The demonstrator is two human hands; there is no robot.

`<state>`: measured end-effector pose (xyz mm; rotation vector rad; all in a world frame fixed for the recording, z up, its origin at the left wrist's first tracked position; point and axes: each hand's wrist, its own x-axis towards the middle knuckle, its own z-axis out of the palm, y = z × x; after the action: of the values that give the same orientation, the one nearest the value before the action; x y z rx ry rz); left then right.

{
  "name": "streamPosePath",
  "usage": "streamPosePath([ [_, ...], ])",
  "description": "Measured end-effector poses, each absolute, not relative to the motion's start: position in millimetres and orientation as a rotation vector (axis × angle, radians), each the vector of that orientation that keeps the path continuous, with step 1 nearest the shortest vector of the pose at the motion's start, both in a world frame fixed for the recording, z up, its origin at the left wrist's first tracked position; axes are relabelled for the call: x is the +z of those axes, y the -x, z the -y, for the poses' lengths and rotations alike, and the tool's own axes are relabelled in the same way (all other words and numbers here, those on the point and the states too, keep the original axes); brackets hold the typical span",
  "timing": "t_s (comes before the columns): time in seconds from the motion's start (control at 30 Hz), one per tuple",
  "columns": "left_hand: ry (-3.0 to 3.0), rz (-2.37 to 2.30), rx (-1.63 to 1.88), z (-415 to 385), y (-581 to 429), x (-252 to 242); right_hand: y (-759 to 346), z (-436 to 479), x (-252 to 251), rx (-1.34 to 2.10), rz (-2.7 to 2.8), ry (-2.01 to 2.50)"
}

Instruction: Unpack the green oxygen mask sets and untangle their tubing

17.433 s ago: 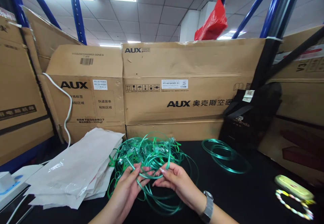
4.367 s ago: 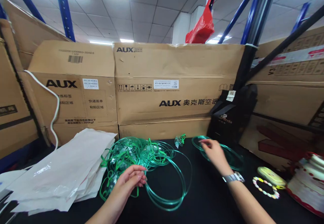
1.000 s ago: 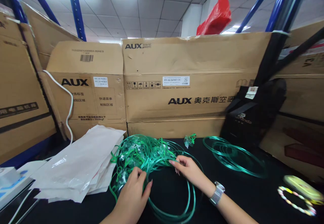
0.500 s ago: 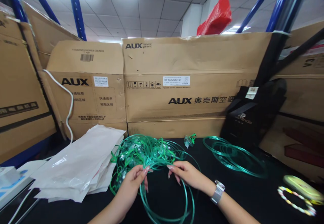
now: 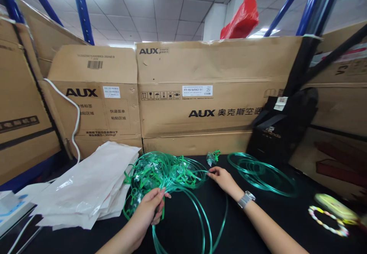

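Observation:
A tangled pile of green tubing [image 5: 151,166] with clear plastic pieces and green straps lies on the black tabletop. At its front edge my left hand [image 5: 153,204] is closed around a bundle of green tubes, whose loops [image 5: 205,215] hang toward me. My right hand [image 5: 222,179], with a watch on its wrist, pinches a strand of the tubing at the right side of the pile. Just behind that hand sits a small clear mask-like piece [image 5: 212,157] with a green strap. A separate coil of green tubing [image 5: 263,188] rests farther right.
White plastic bags [image 5: 86,185] are stacked at left, beside a power strip [image 5: 17,208]. Large cardboard boxes [image 5: 172,124] wall off the back. A black bag [image 5: 269,131] stands at back right; a beaded bracelet [image 5: 327,220] and a yellow-green object [image 5: 334,206] lie at right.
My right hand has moved away from my left, right and toward the back, onto a strand at the pile's side. The hanging loops have spread wider. My left hand keeps its hold.

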<state>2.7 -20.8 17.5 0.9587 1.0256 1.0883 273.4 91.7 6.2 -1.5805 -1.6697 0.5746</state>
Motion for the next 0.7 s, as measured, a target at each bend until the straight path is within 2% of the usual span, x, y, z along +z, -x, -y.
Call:
streamPosePath([
  [0.37,-0.945,-1.015,1.089,18,-5,22,-301,-84,47,0.709,1.366,1.317],
  [0.57,-0.959,-1.001,1.163,16,-4,22,-270,-68,48,0.893,1.461,1.219],
  [0.7,-0.972,-0.974,1.243,15,-2,21,-247,-56,43,1.185,1.652,1.134],
])
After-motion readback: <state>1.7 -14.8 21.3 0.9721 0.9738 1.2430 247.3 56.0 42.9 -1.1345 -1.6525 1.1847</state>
